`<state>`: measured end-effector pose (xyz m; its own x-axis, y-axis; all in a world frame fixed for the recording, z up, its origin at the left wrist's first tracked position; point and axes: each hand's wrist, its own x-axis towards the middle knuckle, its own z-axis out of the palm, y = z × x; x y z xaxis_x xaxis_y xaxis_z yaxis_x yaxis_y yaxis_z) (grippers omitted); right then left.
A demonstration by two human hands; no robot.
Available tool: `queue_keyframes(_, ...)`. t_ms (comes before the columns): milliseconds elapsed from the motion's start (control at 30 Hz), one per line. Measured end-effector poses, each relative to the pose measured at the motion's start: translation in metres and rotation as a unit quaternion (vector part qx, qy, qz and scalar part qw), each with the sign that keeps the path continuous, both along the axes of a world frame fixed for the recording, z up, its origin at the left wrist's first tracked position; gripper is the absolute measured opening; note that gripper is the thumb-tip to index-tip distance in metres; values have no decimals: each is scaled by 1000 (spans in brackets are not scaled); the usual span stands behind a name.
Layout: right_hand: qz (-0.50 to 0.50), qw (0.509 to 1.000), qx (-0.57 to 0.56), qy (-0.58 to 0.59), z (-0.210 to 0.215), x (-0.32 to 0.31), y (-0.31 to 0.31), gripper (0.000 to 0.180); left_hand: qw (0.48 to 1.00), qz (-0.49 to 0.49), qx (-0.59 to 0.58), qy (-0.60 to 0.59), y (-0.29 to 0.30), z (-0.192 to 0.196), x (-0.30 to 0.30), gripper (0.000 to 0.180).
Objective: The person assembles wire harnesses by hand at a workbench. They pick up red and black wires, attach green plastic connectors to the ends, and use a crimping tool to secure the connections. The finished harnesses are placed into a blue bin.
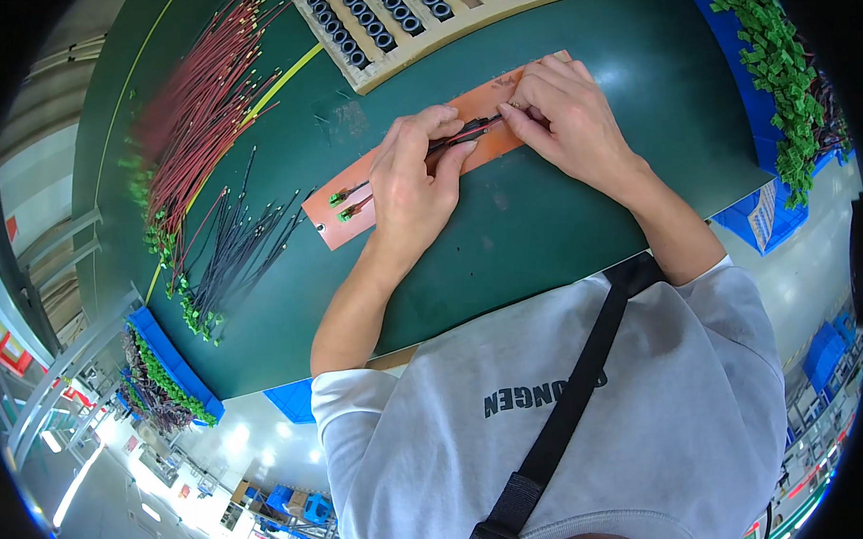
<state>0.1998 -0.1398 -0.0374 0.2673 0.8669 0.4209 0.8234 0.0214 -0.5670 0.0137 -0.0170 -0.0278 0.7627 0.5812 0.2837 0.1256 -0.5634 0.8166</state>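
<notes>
An orange board [330, 233] lies slantwise on the green table, under both hands. My left hand [414, 175] is closed round black and red wires [472, 130] with a dark sleeve-like part on them, thumb and forefinger pinching near its middle. Two green connectors [340, 197] stick out below that hand, resting on the board's left end. Over the board's right half, my right hand [570, 113] is closed too, its thumb and forefinger pinching the far tip of the wires. The fingers hide that tip, so its exact form cannot be made out.
Beyond the board stands a wooden rack [372, 77] with rows of black rings [356, 57]. Red wires [203, 116] and black wires [245, 238] lie loose at left. Blue bins [173, 364] holding green-ended wires [776, 77] sit at the table's left and right edges.
</notes>
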Motion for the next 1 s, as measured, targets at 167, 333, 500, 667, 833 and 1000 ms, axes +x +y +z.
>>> queue_keyframes(167, -5, 1000, 20, 3, -3, -1, 1, 19, 998, -22, 58, -8, 5, -1, -1, 38)
queue_keyframes(333, -1, 999, 39, -8, 1, -12, 7, 19, 999, -32, 23, 11, 7, 1, 0, 40)
queue_keyframes(500, -9, 1000, 20, 0, -2, -13, 6, 19, 998, -45, 27, -16, 7, 2, -1, 45)
queue_keyframes(667, -7, 999, 32, -9, -2, -13, 7, 18, 979, -83, 168, -79, 15, 17, -2, 35)
queue_keyframes(833, -7, 1000, 27, -1, -2, -13, 7, 18, 986, -119, 103, 50, 18, 45, -4, 16)
queue_keyframes(1000, -10, 1000, 29, -8, -2, -13, 6, 18, 972, -147, -77, 168, 31, 68, 6, 13)
